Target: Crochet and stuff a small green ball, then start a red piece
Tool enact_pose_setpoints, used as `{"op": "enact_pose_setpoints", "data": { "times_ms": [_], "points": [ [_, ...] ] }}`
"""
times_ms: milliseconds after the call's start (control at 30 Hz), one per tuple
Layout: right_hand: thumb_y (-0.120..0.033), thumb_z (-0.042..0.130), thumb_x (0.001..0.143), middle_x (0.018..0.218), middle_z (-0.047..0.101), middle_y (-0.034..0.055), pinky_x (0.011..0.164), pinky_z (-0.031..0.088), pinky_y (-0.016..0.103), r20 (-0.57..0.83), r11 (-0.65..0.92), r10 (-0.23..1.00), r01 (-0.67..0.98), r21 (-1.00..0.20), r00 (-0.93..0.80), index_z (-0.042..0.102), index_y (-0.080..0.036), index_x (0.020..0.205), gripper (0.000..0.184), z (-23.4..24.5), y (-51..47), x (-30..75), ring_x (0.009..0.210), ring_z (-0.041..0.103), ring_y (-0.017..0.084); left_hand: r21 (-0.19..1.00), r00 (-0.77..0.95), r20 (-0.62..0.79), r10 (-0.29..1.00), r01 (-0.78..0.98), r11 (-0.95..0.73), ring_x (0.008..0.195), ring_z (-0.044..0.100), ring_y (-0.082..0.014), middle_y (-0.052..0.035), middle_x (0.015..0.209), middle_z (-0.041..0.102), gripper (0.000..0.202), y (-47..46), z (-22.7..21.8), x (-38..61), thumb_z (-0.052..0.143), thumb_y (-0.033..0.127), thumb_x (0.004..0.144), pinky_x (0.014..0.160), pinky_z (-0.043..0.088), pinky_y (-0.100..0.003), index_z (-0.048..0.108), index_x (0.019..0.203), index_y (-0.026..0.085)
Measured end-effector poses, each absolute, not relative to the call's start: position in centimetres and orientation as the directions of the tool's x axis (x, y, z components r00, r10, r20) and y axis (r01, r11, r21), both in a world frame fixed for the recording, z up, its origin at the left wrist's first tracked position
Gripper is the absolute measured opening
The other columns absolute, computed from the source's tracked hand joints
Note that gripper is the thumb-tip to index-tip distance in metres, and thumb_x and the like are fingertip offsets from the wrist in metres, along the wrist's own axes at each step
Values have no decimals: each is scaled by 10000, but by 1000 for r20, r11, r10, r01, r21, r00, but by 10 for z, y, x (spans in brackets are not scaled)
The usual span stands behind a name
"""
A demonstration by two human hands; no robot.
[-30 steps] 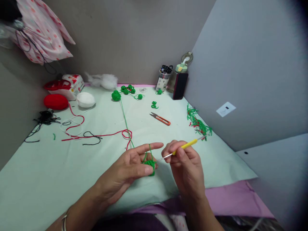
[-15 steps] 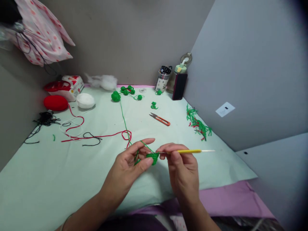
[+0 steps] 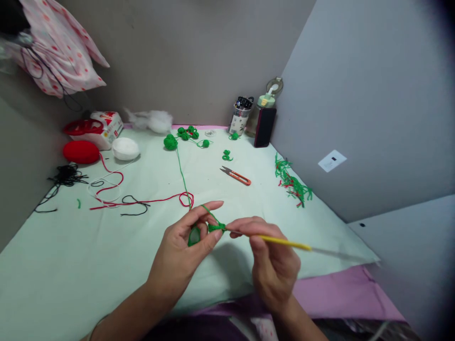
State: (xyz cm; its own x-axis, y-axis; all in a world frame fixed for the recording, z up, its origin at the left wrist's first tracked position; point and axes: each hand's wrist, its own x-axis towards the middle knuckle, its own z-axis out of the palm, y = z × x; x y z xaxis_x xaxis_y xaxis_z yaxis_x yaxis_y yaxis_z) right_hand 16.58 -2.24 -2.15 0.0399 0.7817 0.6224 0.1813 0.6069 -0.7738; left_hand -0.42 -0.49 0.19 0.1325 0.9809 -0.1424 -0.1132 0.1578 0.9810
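My left hand point(image 3: 185, 246) pinches a small green crochet piece point(image 3: 214, 228) between thumb and middle finger, with the index finger stretched out and green yarn point(image 3: 182, 174) looped over it. That yarn runs back across the table to a green yarn ball point(image 3: 170, 141). My right hand point(image 3: 272, 258) grips a yellow-handled crochet hook point(image 3: 284, 243), its tip in the green piece and its handle end pointing right and slightly down.
On the pale green cloth point(image 3: 53, 255) lie orange thread snips point(image 3: 236, 175), red yarn point(image 3: 81, 151) with loose strands, a white ball point(image 3: 125, 148), black thread point(image 3: 66, 176), green finished pieces point(image 3: 190, 133) and yarn scraps point(image 3: 293, 182). A pen cup point(image 3: 241, 117), bottle point(image 3: 265, 106) and phone point(image 3: 265, 127) stand in the corner.
The hook's handle has swung from pointing up-right to pointing right and down. The green piece has been turned and raised between both hands, and my left fingers have curled in closer.
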Motion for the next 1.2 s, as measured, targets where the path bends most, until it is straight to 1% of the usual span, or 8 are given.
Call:
{"op": "enact_pose_setpoints", "data": {
  "times_ms": [167,267,400,533,767,933,1100,1200],
  "points": [
    [-88,635,972,1109,771,107,798,631,357,808,753,546,551,-360,-219,704,-238,1302,368,-27,-23,169,963,738,222,969,67,-152,986,-185,162,736,498,-131,26,866,626,554,-7,2,2,869,226,758,759,473,-262,742,1289,323],
    [-54,669,938,1072,774,79,823,638,344,814,750,515,600,-277,-268,718,-273,1298,424,-29,-22,170,966,749,220,895,210,-256,944,-317,313,760,521,-126,23,865,628,645,-6,3,0,903,261,740,762,466,-257,707,1353,301],
    [-133,574,1019,956,768,61,702,623,353,756,702,654,385,-599,-16,742,-268,1189,275,-26,-20,168,848,728,208,728,401,-345,849,-456,512,782,528,-127,8,836,619,574,-1,4,-7,896,321,771,797,443,-268,737,1315,232],
    [-249,575,1041,795,720,42,606,572,320,531,542,827,-13,-840,183,756,-228,975,194,-21,-13,163,671,659,171,758,357,-294,887,-479,444,846,549,-135,7,882,625,494,1,4,-8,910,274,756,866,434,-276,785,1234,274],
    [-117,617,998,968,781,59,739,617,344,669,640,741,248,-728,51,776,-273,1132,260,-24,-16,160,883,734,204,860,272,-218,937,-400,317,860,545,-133,14,920,650,441,-6,-4,2,888,281,808,867,444,-268,786,1232,349],
    [-82,654,960,1126,775,82,793,614,360,776,708,622,503,-496,-110,745,-303,1258,382,-28,-22,166,997,730,228,747,358,-295,886,-492,448,869,554,-143,0,893,655,463,-1,-1,1,894,311,792,880,448,-279,789,1242,282],
    [-172,600,1017,860,751,42,641,555,314,601,597,773,88,-797,201,785,-264,1046,209,-25,-15,166,734,659,177,650,432,-316,845,-550,525,748,499,-113,13,797,593,351,3,2,-6,850,266,814,920,446,-304,824,1158,205],
    [-259,637,1018,836,741,34,670,561,298,508,523,850,-99,-847,144,796,-256,981,163,-23,-10,164,754,663,169,729,410,-264,873,-508,459,830,539,-134,2,863,642,371,0,2,-5,875,271,792,900,432,-284,823,1159,254]
  ]
}}
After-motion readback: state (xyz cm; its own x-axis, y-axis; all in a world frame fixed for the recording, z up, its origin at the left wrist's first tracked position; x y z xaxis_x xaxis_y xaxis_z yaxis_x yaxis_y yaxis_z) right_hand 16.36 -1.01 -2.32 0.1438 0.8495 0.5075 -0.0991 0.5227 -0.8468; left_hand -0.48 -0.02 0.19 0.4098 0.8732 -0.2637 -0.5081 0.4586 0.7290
